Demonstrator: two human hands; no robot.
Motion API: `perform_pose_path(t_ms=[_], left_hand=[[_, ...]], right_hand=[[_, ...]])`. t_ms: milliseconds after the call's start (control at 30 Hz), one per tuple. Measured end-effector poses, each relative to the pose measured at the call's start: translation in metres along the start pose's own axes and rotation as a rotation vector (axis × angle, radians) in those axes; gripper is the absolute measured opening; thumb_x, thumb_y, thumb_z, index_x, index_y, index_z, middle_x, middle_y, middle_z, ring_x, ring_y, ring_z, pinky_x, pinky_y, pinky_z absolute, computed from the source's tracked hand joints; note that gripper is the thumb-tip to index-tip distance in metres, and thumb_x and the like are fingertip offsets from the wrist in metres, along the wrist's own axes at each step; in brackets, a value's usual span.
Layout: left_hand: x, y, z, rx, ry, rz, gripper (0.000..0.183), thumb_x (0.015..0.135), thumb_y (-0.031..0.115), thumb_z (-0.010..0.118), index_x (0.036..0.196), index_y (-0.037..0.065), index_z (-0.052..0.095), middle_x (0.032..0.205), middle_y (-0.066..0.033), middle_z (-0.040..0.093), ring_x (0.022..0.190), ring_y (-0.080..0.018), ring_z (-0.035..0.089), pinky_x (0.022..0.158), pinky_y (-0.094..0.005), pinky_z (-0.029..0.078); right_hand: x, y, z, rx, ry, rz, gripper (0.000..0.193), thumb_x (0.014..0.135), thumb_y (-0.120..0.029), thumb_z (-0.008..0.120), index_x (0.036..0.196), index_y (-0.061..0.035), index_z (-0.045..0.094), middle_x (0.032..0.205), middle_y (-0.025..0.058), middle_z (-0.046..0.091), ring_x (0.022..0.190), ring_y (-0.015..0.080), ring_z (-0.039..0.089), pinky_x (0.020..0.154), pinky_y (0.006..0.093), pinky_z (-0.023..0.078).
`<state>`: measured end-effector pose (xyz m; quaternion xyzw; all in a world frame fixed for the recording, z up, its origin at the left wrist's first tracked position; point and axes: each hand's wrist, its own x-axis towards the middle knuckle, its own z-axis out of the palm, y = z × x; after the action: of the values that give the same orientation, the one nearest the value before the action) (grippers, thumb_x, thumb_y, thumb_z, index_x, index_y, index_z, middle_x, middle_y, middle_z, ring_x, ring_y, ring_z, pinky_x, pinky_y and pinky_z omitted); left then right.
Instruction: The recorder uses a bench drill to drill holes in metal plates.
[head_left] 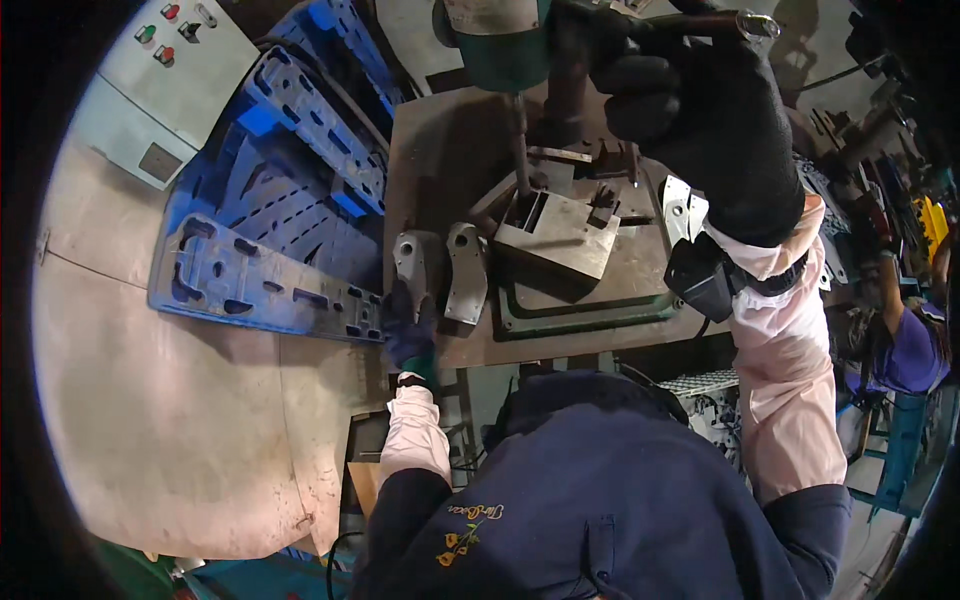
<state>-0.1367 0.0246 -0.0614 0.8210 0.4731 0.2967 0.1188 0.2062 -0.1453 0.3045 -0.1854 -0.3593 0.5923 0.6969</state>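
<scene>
My left hand, in a dark glove, is at the table's near left edge, closed on the lower end of a silver metal bracket. A second bracket lies just to its right. My right hand, in a black glove, is raised at the upper right, its fingers curled round the drill press feed handle. Under the green drill head, the drill bit points down at the left end of a steel fixture block. The block hides where the tip ends.
The fixture sits on a green-edged machine base on a brown table. Another bracket lies right of the base. Blue plastic pallets and a control cabinet stand left. A person in purple is at the far right.
</scene>
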Motion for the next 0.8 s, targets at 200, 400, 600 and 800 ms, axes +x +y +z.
perform_pose_path(t_ms=[200, 400, 600, 800], left_hand=[[-0.001, -0.011, 0.013, 0.128, -0.126, -0.027, 0.079, 0.084, 0.05, 0.064, 0.149, 0.019, 0.032, 0.139, -0.0244, 0.044, 0.125, -0.042, 0.045, 0.101, -0.0493, 0.04], [0.014, 0.01, 0.014, 0.267, -0.375, -0.373, 0.084, 0.085, 0.061, 0.055, 0.152, 0.021, 0.024, 0.152, -0.0151, 0.032, 0.136, -0.0376, 0.036, 0.11, -0.0458, 0.031], [-0.009, -0.05, 0.037, 0.325, -0.334, -0.221, 0.08, 0.087, 0.058, 0.054, 0.151, 0.016, 0.027, 0.154, -0.0142, 0.03, 0.14, -0.0345, 0.031, 0.114, -0.0421, 0.026], [0.01, -0.033, 0.019, 0.22, -0.339, -0.097, 0.082, 0.087, 0.056, 0.057, 0.149, 0.01, 0.031, 0.152, -0.0178, 0.033, 0.139, -0.0361, 0.031, 0.114, -0.0406, 0.025]], right_hand=[[0.002, 0.002, 0.026, 0.065, 0.21, 0.023, 0.037, 0.093, -0.042, 0.054, 0.107, -0.008, 0.058, 0.088, 0.0057, 0.059, 0.072, 0.0175, 0.055, 0.059, 0.028, 0.044], [-0.038, -0.001, -0.039, -0.322, 0.323, -0.065, 0.047, 0.099, -0.039, 0.045, 0.125, -0.0008, 0.05, 0.099, 0.0069, 0.06, 0.068, 0.0093, 0.052, 0.057, 0.0221, 0.04], [-0.16, 0.005, -0.21, -0.751, 0.869, 0.028, 0.041, 0.098, -0.039, 0.051, 0.12, -0.0049, 0.058, 0.094, 0.0037, 0.062, 0.073, 0.0082, 0.054, 0.065, 0.0246, 0.046], [-0.357, 0.088, -0.455, -1.738, 1.197, 1.008, 0.072, 0.061, -0.05, 0.078, 0.117, -0.0072, 0.063, 0.115, 0.0193, 0.065, 0.109, 0.0364, 0.061, 0.093, 0.0413, 0.049]])
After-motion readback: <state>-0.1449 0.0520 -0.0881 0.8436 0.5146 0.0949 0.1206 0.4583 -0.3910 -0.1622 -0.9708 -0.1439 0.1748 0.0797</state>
